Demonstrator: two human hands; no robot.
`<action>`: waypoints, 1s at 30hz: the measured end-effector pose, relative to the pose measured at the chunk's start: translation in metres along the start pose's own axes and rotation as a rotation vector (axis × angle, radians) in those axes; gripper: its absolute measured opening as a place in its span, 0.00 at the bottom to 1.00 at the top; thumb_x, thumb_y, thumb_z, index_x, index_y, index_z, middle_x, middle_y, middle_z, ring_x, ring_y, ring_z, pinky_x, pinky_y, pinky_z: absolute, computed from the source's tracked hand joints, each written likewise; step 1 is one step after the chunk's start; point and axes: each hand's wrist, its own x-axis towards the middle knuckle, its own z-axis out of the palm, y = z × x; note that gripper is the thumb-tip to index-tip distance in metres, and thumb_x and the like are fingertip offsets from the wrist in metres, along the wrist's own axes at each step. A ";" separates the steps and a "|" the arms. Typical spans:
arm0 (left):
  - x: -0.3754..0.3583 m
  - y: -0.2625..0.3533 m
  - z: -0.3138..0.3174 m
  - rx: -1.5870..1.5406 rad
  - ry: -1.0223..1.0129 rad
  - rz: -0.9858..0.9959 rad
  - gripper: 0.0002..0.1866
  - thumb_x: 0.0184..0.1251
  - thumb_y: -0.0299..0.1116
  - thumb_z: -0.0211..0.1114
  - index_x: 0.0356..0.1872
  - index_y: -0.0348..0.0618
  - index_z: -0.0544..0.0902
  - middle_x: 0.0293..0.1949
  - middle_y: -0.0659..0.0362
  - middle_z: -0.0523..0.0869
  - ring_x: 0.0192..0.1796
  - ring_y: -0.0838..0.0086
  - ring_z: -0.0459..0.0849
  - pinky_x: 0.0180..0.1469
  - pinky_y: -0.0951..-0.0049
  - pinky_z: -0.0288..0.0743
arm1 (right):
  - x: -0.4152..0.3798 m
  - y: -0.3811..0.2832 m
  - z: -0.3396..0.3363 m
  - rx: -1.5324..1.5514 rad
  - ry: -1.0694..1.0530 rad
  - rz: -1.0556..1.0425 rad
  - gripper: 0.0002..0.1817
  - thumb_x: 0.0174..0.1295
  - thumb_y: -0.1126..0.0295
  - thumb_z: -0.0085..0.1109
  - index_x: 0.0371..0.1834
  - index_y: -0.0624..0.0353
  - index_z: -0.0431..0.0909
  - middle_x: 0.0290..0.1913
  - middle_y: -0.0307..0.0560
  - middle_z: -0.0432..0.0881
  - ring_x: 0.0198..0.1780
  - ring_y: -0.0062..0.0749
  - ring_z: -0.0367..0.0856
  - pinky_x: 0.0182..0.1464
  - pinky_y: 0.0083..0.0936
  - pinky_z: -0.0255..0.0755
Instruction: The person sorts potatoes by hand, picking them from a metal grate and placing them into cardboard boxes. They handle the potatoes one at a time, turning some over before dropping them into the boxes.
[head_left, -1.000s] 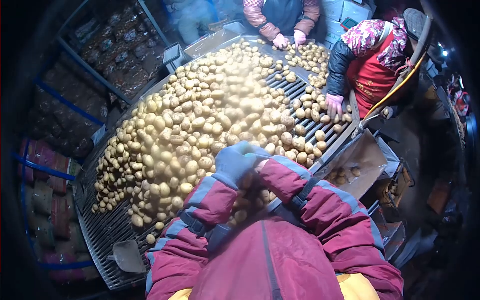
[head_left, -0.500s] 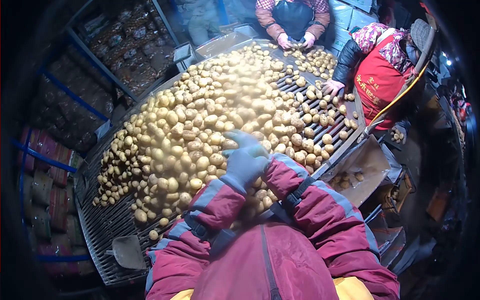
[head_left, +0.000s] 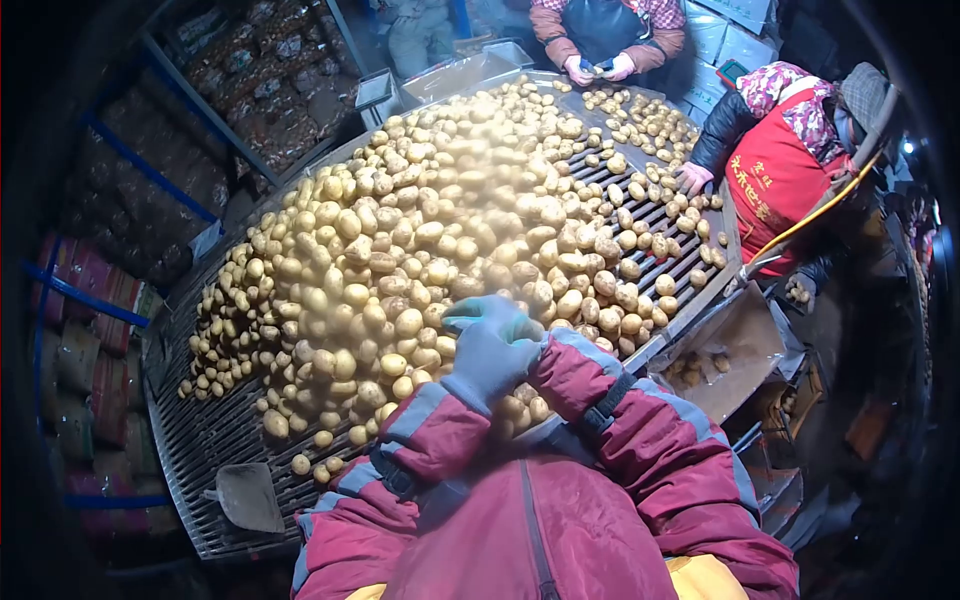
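Both of my hands wear bluish-grey gloves and meet in front of my chest, over the near edge of the potato heap. My left hand is closed at the cuff of the right glove, by the right wrist. My right hand points left, partly covered by the left one, its fingers extended and a little apart, with nothing seen in them. Many potatoes lie piled on a slatted metal sorting table just beyond my hands. Some potatoes near the gloves look hazy through a smeared patch of view.
A scoop-like metal plate lies on the slats at lower left. Two co-workers handle potatoes at the far side, one in a red apron. An open lined box stands off the right edge. Stacked sacks stand at left.
My hands have shifted slightly down, and the right fingers have drawn in and lowered. The view has turned a little. The co-worker at the back has brought both hands together.
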 end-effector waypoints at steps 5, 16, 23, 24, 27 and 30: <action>0.002 0.000 -0.009 -0.608 0.152 -0.458 0.08 0.73 0.30 0.66 0.45 0.36 0.86 0.37 0.59 0.88 0.34 0.80 0.84 0.38 0.80 0.80 | 0.009 -0.009 -0.037 0.282 0.170 -0.090 0.31 0.75 0.48 0.55 0.70 0.62 0.73 0.67 0.52 0.78 0.63 0.45 0.81 0.65 0.37 0.75; 0.006 -0.063 0.070 -0.789 0.042 -0.682 0.06 0.71 0.29 0.58 0.37 0.42 0.83 0.37 0.58 0.84 0.41 0.70 0.84 0.41 0.66 0.78 | -0.019 -0.028 -0.059 1.112 0.098 0.064 0.42 0.75 0.36 0.45 0.78 0.62 0.62 0.73 0.54 0.71 0.71 0.43 0.73 0.70 0.41 0.70; -0.027 -0.112 0.084 -0.229 0.013 -0.428 0.05 0.61 0.24 0.62 0.32 0.42 0.86 0.37 0.54 0.85 0.37 0.62 0.83 0.38 0.63 0.76 | -0.026 -0.022 -0.054 1.066 -0.002 0.192 0.33 0.77 0.47 0.51 0.71 0.66 0.71 0.60 0.51 0.83 0.61 0.37 0.83 0.68 0.32 0.73; -0.025 -0.104 0.082 0.006 -0.114 -0.368 0.06 0.61 0.23 0.61 0.34 0.42 0.86 0.38 0.54 0.86 0.38 0.61 0.84 0.40 0.63 0.76 | -0.026 -0.017 -0.053 0.955 -0.012 0.111 0.32 0.76 0.49 0.52 0.70 0.65 0.72 0.60 0.51 0.83 0.61 0.36 0.83 0.68 0.31 0.73; -0.022 -0.084 0.075 0.372 -0.360 -0.280 0.10 0.61 0.24 0.62 0.41 0.42 0.87 0.41 0.51 0.86 0.42 0.61 0.85 0.46 0.64 0.77 | -0.024 -0.009 -0.059 0.211 0.018 -0.367 0.25 0.73 0.59 0.59 0.69 0.58 0.76 0.63 0.51 0.81 0.64 0.34 0.81 0.69 0.30 0.71; -0.014 -0.088 0.081 0.161 -0.344 -0.367 0.15 0.61 0.28 0.65 0.50 0.43 0.85 0.43 0.48 0.86 0.45 0.61 0.85 0.52 0.65 0.77 | -0.038 -0.026 -0.065 0.678 0.011 0.108 0.27 0.71 0.62 0.62 0.72 0.54 0.73 0.67 0.50 0.79 0.62 0.32 0.82 0.62 0.27 0.76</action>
